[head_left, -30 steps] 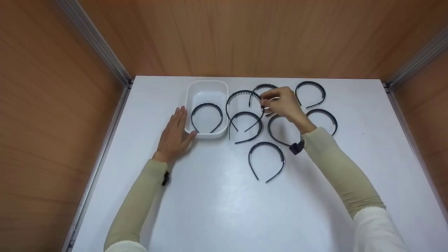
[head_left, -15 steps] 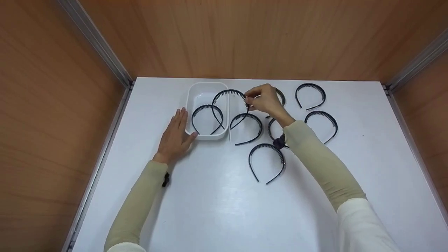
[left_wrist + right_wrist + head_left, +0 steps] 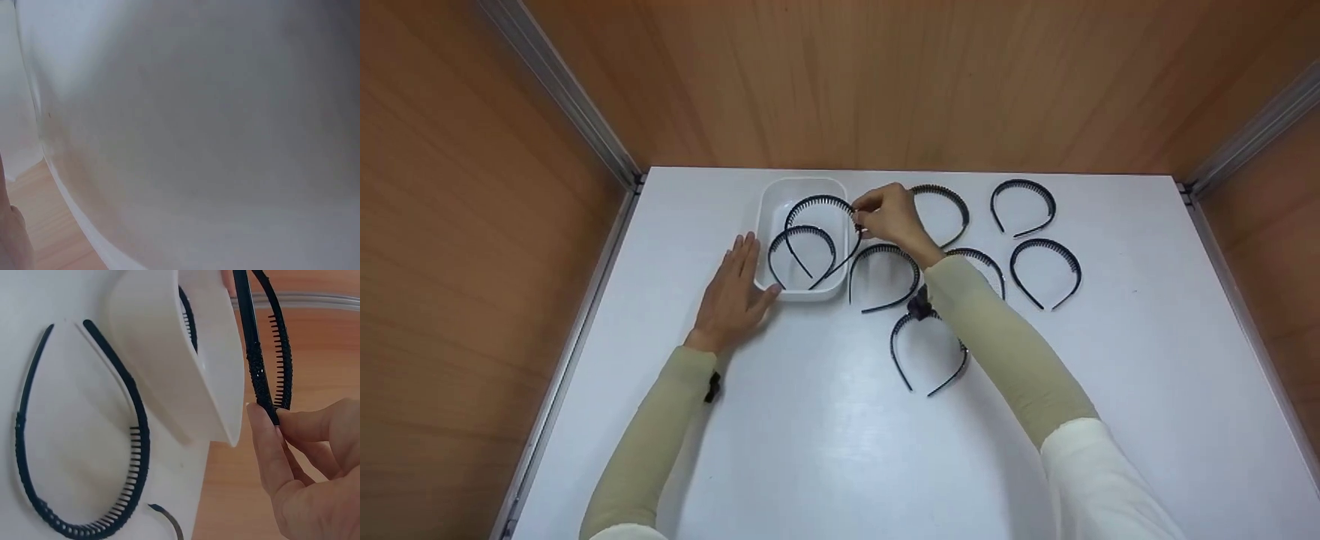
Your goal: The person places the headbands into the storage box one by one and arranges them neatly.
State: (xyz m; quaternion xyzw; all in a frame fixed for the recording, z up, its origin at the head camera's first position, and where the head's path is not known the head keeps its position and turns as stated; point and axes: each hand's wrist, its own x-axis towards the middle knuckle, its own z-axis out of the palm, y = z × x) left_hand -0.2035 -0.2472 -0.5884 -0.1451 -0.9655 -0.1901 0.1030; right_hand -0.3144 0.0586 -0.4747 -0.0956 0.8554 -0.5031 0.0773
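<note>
My right hand (image 3: 894, 217) pinches a black toothed headband (image 3: 819, 199) between thumb and fingertips, above the white plastic tub (image 3: 765, 196). In the right wrist view the held headband (image 3: 257, 371) stands over the tub's rim (image 3: 228, 427), gripped by its side. A second headband (image 3: 804, 229) lies inside the tub. My left hand (image 3: 729, 292) lies with straight fingers against the tub's left side, its thumb at the near corner. The left wrist view shows mostly a blurred white surface, with part of a hand (image 3: 14, 239) at the left edge.
Right of the tub, several more headbands lie on the white table (image 3: 825, 435): one close beside it (image 3: 885, 249), one nearer the front (image 3: 901, 367), others further right, such as the far headband (image 3: 1024, 184). Wooden panels (image 3: 885, 82) enclose the table's back and sides.
My right hand has moved left with the pinched headband, from over the loose headbands to above the tub. The left hand stays against the tub.
</note>
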